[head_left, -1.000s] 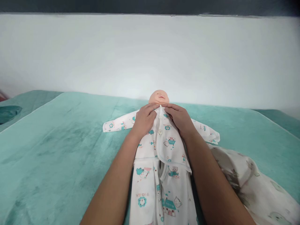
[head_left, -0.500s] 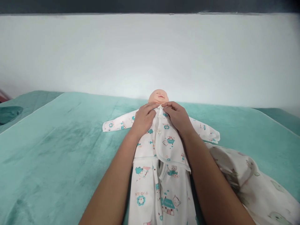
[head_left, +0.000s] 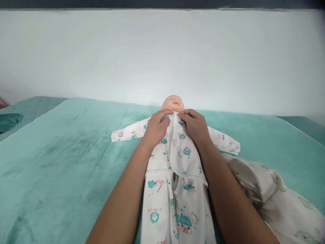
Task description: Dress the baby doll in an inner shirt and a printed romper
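A baby doll (head_left: 173, 102) lies on its back, its bald head away from me. It wears a white printed baby jacket (head_left: 186, 161) with its sleeves spread to both sides. My left hand (head_left: 157, 126) pinches the jacket's collar on the left of the front opening. Opposite it, my right hand (head_left: 195, 126) has its fingers closed on the collar's right side, just below the doll's chin. A button (head_left: 174, 141) shows on the front edge further down. Matching baby trousers (head_left: 156, 200) cover the legs between my forearms. The fingertips partly hide the collar.
A teal plush blanket (head_left: 63, 162) spreads under the doll. To the right of my right forearm lies a crumpled white cloth (head_left: 276, 189) with a leaf-like print. Behind the bed rises a white wall (head_left: 162, 51). A darker teal bundle (head_left: 10, 122) sits at the far left.
Both hands stay at the collar, with small finger shifts. The right hand has moved slightly to the right, and more of the collar's middle shows. The view has tilted slightly.
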Tool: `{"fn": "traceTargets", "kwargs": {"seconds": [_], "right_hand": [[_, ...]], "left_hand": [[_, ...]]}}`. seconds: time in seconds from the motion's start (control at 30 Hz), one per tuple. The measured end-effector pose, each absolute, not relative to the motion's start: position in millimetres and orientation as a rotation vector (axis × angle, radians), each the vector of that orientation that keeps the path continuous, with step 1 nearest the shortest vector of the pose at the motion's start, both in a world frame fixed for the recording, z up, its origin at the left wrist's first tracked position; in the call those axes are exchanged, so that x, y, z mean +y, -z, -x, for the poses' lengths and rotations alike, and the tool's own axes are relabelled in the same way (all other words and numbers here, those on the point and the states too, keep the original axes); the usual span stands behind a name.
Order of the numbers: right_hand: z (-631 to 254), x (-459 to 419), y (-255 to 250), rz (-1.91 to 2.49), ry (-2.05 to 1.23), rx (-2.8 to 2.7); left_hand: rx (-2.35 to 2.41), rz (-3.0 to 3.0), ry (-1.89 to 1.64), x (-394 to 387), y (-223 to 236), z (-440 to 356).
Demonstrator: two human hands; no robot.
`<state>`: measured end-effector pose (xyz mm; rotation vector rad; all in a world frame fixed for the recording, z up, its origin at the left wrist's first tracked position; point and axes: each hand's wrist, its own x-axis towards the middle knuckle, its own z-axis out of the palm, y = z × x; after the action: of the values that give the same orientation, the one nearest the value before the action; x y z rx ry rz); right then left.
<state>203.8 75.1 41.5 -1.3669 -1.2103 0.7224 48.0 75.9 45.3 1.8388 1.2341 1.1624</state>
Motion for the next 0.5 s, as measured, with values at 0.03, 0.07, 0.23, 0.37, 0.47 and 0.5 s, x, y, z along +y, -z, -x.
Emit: {"fn": "traceTargets", "kwargs": {"seconds": [0.03, 0.07, 0.23, 0.37, 0.47, 0.5], "right_hand": [[-204.0, 75.5, -41.3, 1.368, -0.726, -1.201], [-204.2, 75.9, -41.0, 1.367, -0.729, -1.195], [-205.1, 77.4, -40.3, 1.361, -0.713, -1.213], [-205.5, 77.3, -40.1, 1.367, -0.709, -1.238], [-205.6, 76.6, -40.0, 1.359, -0.695, -1.265], [-205.7, 76.2, -40.0, 1.353, -0.693, -1.273]], "left_hand": [[1.231, -1.836, -1.167, 75.9, -45.4, -48.2], [1.223, -1.839, -1.169, 76.0, -45.6, -48.5], [1.198, -1.864, -1.164, 76.9, -45.9, -50.0], [1.221, -1.864, -1.163, 77.8, -44.1, -50.3], [1.222, -1.871, -1.149, 78.5, -43.4, -50.1], [1.223, -1.872, -1.145, 78.6, -43.3, -50.0]]}}
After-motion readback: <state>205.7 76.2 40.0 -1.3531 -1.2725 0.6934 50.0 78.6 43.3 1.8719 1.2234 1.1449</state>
